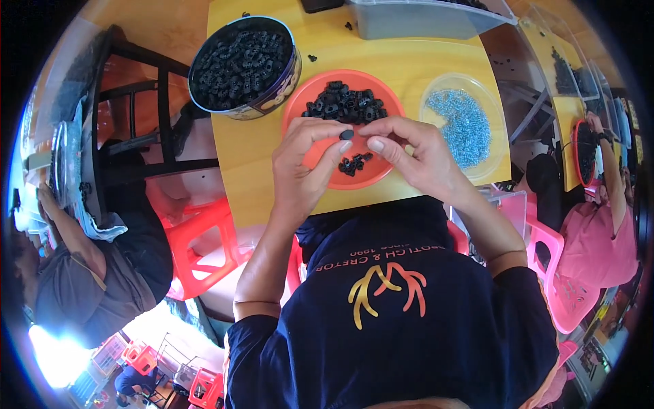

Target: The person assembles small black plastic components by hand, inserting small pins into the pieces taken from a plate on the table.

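Observation:
Over the red plastic plate (388, 87), my left hand (303, 157) pinches a small dark oval piece (347, 135) between thumb and forefinger. Close beside it is my right hand (422, 153), its thumb and forefinger drawn together near the piece; whatever they hold is too small to make out. A heap of small black plastic parts (344, 102) lies on the far side of the plate. Nearer to me, between my hands, sits a smaller group of black parts (354, 163). To the right stands a clear round tub (501, 153) with many tiny shiny bluish pieces (463, 129).
A round tin (294, 75) full of black parts stands at the table's (248, 177) far left. At the back is a clear plastic bin (422, 24). People sit at both sides, one in a pink top (599, 238). A red stool (204, 238) stands left.

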{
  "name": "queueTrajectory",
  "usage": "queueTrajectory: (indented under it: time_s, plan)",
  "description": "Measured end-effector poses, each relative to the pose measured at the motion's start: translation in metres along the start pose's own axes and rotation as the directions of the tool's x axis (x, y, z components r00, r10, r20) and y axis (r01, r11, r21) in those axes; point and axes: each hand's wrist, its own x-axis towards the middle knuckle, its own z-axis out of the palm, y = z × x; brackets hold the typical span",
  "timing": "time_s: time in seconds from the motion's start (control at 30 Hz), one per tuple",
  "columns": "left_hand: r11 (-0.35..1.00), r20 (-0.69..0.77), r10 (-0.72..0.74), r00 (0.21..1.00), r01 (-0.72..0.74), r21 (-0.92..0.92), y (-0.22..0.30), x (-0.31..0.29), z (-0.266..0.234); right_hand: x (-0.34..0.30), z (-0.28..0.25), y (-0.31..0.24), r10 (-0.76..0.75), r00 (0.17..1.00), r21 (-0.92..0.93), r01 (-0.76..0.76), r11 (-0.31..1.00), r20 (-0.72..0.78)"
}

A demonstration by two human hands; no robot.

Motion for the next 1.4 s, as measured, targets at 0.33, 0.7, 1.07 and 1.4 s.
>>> queueTrajectory:
  time_s: [0.33,0.7,1.07,1.4]
  plan:
    - [0.999,-0.014,0.007,1.0,-0.007,-0.034,0.011,-0.014,0.014,-0.009,0.01,0.02,0.255,0.949,0.628,-0.314,0.712,0.184]
    - [0.939,0.151,-0.286,0.946,0.308,-0.151,0.001,-0.028,0.024,-0.026,0.003,0.026,0.079,0.997,0.138,-0.078,0.987,-0.001]
    - [0.586,0.461,-0.383,0.801,0.596,-0.548,0.004,-0.03,0.025,-0.031,-0.023,0.023,0.206,0.898,0.624,-0.421,0.659,0.388]
    - [0.664,0.385,-0.464,0.798,0.601,-0.446,0.004,-0.025,0.026,-0.025,-0.062,0.035,0.007,0.995,-0.334,-0.04,0.942,-0.099]
